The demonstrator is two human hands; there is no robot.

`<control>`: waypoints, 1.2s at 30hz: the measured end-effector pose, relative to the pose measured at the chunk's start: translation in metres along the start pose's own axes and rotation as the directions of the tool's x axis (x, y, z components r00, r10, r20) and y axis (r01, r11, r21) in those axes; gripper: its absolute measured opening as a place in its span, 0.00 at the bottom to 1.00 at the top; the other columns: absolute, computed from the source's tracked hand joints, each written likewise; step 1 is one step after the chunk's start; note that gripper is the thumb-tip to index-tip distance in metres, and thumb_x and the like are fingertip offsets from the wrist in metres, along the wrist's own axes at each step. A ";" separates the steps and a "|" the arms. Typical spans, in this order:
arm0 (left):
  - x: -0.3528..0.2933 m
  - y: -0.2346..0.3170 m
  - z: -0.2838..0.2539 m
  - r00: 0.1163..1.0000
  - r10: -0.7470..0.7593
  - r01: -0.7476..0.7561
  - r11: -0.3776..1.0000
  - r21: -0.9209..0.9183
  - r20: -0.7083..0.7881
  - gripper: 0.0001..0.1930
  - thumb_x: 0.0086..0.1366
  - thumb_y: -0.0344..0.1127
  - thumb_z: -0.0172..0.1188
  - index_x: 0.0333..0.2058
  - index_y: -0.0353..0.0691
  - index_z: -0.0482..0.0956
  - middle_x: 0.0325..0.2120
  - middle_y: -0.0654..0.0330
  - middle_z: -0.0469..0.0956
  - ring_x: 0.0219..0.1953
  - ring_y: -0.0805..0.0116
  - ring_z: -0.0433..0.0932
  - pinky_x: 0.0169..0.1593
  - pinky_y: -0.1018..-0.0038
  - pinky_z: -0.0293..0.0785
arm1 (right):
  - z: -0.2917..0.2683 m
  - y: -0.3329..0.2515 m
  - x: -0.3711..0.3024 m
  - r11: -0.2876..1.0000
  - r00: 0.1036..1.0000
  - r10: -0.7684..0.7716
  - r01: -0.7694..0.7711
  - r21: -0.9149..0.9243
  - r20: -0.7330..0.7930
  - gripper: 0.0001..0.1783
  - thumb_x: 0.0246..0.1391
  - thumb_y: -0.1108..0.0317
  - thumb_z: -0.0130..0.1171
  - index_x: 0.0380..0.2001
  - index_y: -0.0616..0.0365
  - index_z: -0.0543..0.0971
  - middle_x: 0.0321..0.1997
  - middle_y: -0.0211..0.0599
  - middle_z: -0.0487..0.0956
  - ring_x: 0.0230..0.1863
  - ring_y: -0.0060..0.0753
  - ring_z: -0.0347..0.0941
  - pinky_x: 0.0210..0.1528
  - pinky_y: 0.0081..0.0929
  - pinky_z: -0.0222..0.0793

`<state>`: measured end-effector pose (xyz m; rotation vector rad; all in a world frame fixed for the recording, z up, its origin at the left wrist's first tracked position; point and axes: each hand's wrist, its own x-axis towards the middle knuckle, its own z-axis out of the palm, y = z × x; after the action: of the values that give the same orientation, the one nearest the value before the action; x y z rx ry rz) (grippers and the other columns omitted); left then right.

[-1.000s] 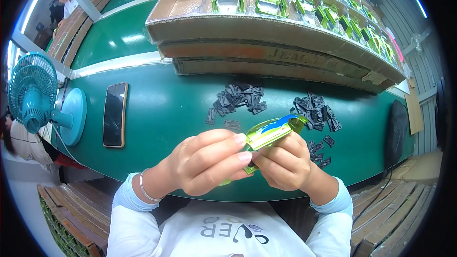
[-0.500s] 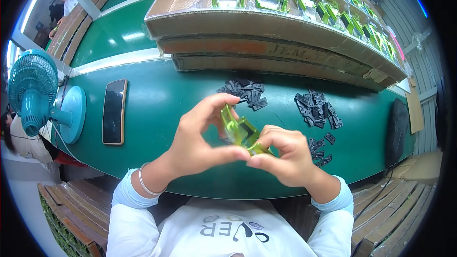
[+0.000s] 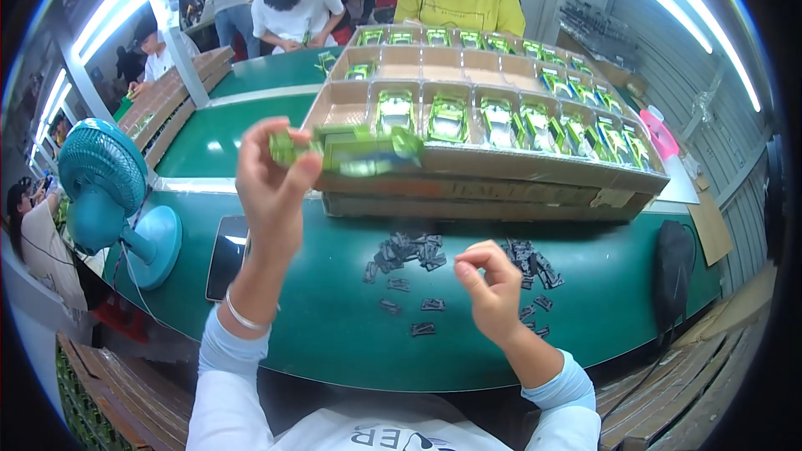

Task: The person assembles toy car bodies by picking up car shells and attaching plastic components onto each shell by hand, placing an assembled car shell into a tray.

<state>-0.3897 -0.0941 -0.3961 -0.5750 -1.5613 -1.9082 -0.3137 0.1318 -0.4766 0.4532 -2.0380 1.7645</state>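
My left hand [image 3: 276,179] is raised at the near left corner of the compartmented cardboard tray [image 3: 535,165]. Its fingers and thumb pinch one end of a bright green toy car body [image 3: 368,152], which is blurred by motion and hides part of the tray's front edge. Over the table, my right hand [image 3: 494,292] is closed with its fingers curled, and nothing shows in it. It hovers between a pile of small black plastic parts [image 3: 407,250] and a second black pile [image 3: 535,263]. A few black pieces [image 3: 423,329] lie scattered nearer me.
Several green car bodies [image 3: 449,119] sit in the tray's clear compartments. On the left stand a teal fan [image 3: 104,167] and a phone [image 3: 225,259]. A dark pouch [image 3: 672,267] lies at right. Across the table is a person in a yellow-green shirt [image 3: 459,8]; others sit beyond.
The car body was in both hands over the table. My left hand has carried it forward and left to the tray, while my right hand has let go. The view has tilted up.
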 end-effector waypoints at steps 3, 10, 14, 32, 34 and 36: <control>0.048 -0.008 0.006 0.988 0.153 -0.143 0.943 0.302 -0.011 0.22 0.48 0.35 0.65 0.38 0.37 0.64 0.30 0.62 0.68 0.30 0.77 0.68 0.31 0.82 0.67 | 0.003 -0.005 0.000 0.989 0.993 -0.118 0.120 -0.088 0.024 0.04 0.45 0.75 0.56 0.25 0.65 0.73 0.27 0.34 0.70 0.27 0.21 0.65 0.31 0.15 0.61; 0.054 -0.061 -0.007 0.989 0.003 -0.132 0.467 0.874 0.148 0.19 0.49 0.42 0.62 0.28 0.36 0.63 0.25 0.54 0.64 0.29 0.60 0.67 0.34 0.67 0.65 | 0.005 -0.005 0.004 0.982 0.991 -0.131 0.135 -0.135 0.040 0.03 0.43 0.75 0.57 0.24 0.63 0.75 0.25 0.34 0.72 0.25 0.23 0.67 0.29 0.17 0.63; 0.037 -0.070 -0.007 0.923 -0.068 -0.360 0.203 0.911 0.380 0.27 0.58 0.57 0.44 0.30 0.33 0.69 0.36 0.49 0.68 0.51 0.50 0.60 0.53 0.56 0.51 | 0.004 -0.007 0.004 0.982 0.990 -0.122 0.131 -0.135 0.068 0.03 0.43 0.74 0.57 0.24 0.62 0.75 0.26 0.37 0.74 0.26 0.29 0.69 0.27 0.20 0.65; 0.164 -0.128 0.184 0.642 -0.369 -0.543 0.400 0.738 0.672 0.24 0.55 0.53 0.52 0.43 0.40 0.72 0.43 0.50 0.71 0.49 0.54 0.65 0.52 0.62 0.60 | 0.006 -0.002 -0.002 0.973 0.948 -0.120 0.171 -0.153 0.295 0.04 0.42 0.75 0.56 0.26 0.62 0.73 0.25 0.37 0.73 0.25 0.34 0.71 0.26 0.24 0.67; 0.138 -0.135 0.202 0.478 -0.480 -0.487 0.552 0.677 0.736 0.33 0.57 0.61 0.42 0.54 0.43 0.61 0.52 0.49 0.61 0.56 0.55 0.57 0.57 0.59 0.52 | -0.001 -0.003 0.003 0.977 0.955 -0.084 0.135 -0.163 0.284 0.04 0.42 0.76 0.56 0.26 0.62 0.73 0.24 0.36 0.73 0.24 0.33 0.71 0.26 0.24 0.67; 0.111 -0.154 0.211 0.421 -0.530 -0.583 0.464 0.667 0.736 0.37 0.57 0.64 0.37 0.56 0.41 0.55 0.55 0.51 0.58 0.58 0.56 0.54 0.57 0.54 0.49 | -0.013 -0.019 0.012 0.986 0.976 0.026 0.011 -0.169 0.217 0.04 0.42 0.76 0.56 0.26 0.62 0.73 0.24 0.36 0.73 0.24 0.32 0.71 0.26 0.24 0.67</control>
<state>-0.5847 0.1118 -0.3869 -1.2079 -2.8739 -0.1618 -0.3133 0.1421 -0.4525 0.6103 -2.3206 1.5872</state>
